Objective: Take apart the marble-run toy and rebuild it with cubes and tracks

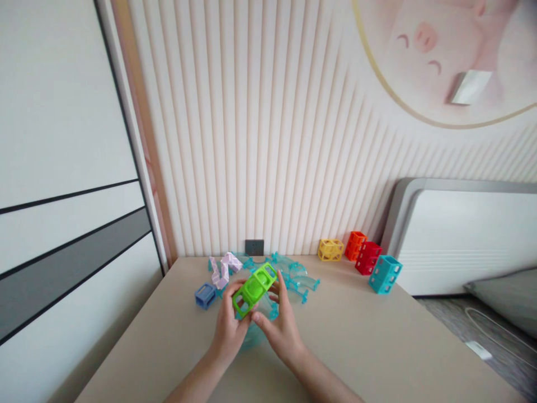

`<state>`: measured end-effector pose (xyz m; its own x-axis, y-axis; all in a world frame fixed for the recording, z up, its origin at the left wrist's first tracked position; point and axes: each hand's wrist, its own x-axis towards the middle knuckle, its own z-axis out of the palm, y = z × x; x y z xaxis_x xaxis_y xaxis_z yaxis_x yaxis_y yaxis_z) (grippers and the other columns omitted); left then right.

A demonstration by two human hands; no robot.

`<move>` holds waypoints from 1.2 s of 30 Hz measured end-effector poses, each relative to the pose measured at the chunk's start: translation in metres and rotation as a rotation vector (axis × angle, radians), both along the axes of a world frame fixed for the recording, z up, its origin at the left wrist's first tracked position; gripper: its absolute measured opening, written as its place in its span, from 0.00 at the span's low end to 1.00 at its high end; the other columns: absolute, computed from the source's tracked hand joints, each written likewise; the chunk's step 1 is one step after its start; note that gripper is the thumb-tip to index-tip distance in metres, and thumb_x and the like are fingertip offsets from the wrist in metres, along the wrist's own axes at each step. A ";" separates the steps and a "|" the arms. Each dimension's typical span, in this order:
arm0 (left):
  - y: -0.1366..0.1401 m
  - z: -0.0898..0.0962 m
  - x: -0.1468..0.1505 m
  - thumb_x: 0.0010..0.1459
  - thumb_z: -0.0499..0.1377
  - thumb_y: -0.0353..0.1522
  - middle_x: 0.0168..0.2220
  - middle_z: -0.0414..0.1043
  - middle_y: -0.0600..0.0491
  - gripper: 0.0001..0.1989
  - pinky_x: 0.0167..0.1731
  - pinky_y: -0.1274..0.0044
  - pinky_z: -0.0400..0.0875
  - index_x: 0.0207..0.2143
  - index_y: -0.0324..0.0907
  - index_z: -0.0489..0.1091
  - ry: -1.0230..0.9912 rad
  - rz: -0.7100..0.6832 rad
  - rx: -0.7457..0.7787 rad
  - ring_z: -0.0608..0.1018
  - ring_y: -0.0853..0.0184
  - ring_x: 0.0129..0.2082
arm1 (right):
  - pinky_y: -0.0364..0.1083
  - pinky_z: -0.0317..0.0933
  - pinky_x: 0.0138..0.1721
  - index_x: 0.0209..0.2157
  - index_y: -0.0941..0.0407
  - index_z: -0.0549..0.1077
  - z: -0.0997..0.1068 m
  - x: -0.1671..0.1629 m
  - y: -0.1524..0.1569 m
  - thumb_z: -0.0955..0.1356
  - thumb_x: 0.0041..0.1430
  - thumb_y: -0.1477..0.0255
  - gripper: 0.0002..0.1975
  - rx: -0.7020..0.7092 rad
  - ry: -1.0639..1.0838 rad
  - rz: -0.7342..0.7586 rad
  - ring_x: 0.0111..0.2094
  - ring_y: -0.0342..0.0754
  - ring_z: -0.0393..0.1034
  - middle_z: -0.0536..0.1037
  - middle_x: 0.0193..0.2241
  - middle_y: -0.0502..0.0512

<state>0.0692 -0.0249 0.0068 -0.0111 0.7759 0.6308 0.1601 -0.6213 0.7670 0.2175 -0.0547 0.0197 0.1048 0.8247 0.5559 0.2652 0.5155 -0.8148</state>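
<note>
Both of my hands grip a bright green plastic frame block (254, 287), tilted up to the right above the table. My left hand (230, 319) wraps its lower left end, while my right hand (282, 322) closes on its right side, thumb at the lower edge. Beneath and behind them lie clear teal curved track pieces (296, 274), partly hidden by my hands. To the left of my left hand is a blue frame block (205, 295). A pale lilac zigzag piece (225, 270) rests on the teal pieces behind it.
Yellow (330, 249), orange (356, 245), red (368, 258) and teal (385, 274) frame blocks stand at the table's back right. The table (352, 341) meets a ribbed wall (251, 129) with a dark socket (254, 247). A white cabinet (67, 112) is left, a bed headboard (474, 235) right.
</note>
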 end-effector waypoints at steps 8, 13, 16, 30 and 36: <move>-0.005 0.004 0.005 0.63 0.60 0.34 0.60 0.63 0.38 0.27 0.54 0.60 0.73 0.60 0.45 0.54 0.246 -0.009 0.240 0.70 0.53 0.61 | 0.57 0.62 0.57 0.71 0.50 0.40 0.010 0.002 -0.007 0.75 0.53 0.58 0.55 -0.045 0.022 -0.076 0.59 0.60 0.64 0.62 0.64 0.64; -0.005 0.016 -0.005 0.63 0.57 0.30 0.61 0.63 0.39 0.27 0.58 0.59 0.69 0.64 0.43 0.55 0.514 0.065 0.329 0.68 0.53 0.63 | 0.58 0.61 0.58 0.70 0.53 0.45 0.025 0.051 0.026 0.74 0.54 0.58 0.51 0.079 -0.069 -0.370 0.58 0.60 0.64 0.62 0.63 0.66; -0.005 0.017 -0.008 0.62 0.58 0.30 0.59 0.66 0.41 0.22 0.56 0.61 0.71 0.59 0.44 0.63 0.603 0.073 0.375 0.70 0.54 0.61 | 0.59 0.60 0.57 0.70 0.56 0.47 0.025 0.110 0.052 0.72 0.54 0.54 0.50 0.102 -0.162 -0.591 0.58 0.60 0.63 0.62 0.63 0.68; -0.010 0.016 -0.005 0.61 0.58 0.31 0.52 0.72 0.46 0.11 0.52 0.67 0.75 0.46 0.47 0.72 0.601 0.076 0.380 0.75 0.57 0.55 | 0.58 0.63 0.49 0.67 0.57 0.52 -0.021 0.238 0.072 0.67 0.52 0.48 0.48 -0.358 -0.395 -1.029 0.55 0.68 0.67 0.67 0.56 0.71; -0.010 0.018 -0.005 0.61 0.58 0.31 0.51 0.73 0.47 0.09 0.51 0.67 0.76 0.43 0.47 0.73 0.607 0.073 0.377 0.76 0.57 0.54 | 0.58 0.63 0.49 0.68 0.58 0.50 -0.019 0.235 0.073 0.67 0.53 0.48 0.48 -0.413 -0.440 -1.011 0.55 0.69 0.67 0.67 0.57 0.72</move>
